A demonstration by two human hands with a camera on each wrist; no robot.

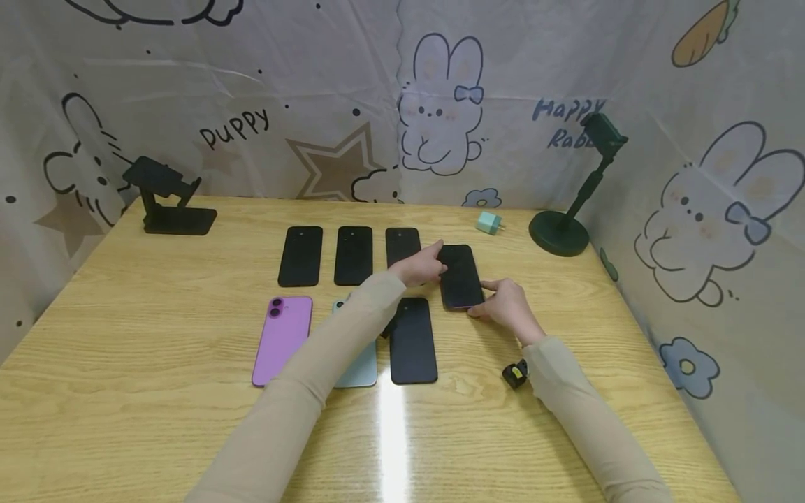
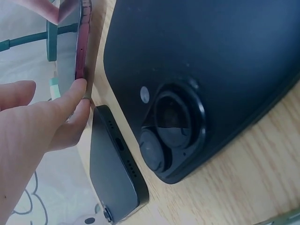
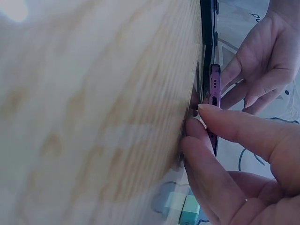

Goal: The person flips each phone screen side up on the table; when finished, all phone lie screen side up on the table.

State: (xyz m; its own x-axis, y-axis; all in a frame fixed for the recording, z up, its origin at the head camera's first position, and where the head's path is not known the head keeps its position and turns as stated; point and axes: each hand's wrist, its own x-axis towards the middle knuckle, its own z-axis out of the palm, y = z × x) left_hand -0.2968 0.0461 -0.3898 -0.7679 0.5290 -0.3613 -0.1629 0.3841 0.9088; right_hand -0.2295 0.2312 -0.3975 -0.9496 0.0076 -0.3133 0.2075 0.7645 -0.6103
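The left sleeve is covering most of a pale blue phone, leaving only its camera corner and lower part showing, and the left hand is hiding the lower part of the third dark phone in the back row. The head view is cutting off the table's front edge and both upper arms. In the right wrist view, the right hand's own fingers are blocking part of a phone's end, and a gap beneath it is hard to make out.

The table is showing pale wood grain, with a streak of light shining towards the front edge. Printed cloth is hanging along the back and right edges, bearing rabbits, stars and lettering. A black stand is sitting at the back left corner, a dark green stand at the back right corner, and a mint charger is lying near the back edge.

The purple-edged phone is lying dark face up between the hands, right of the table's centre. The right hand is pinching its near right corner in a narrow grip. The left hand's fingers are touching its left side; whether they are pinching, I cannot tell. A dark phone is lying just in front, towards the front edge.
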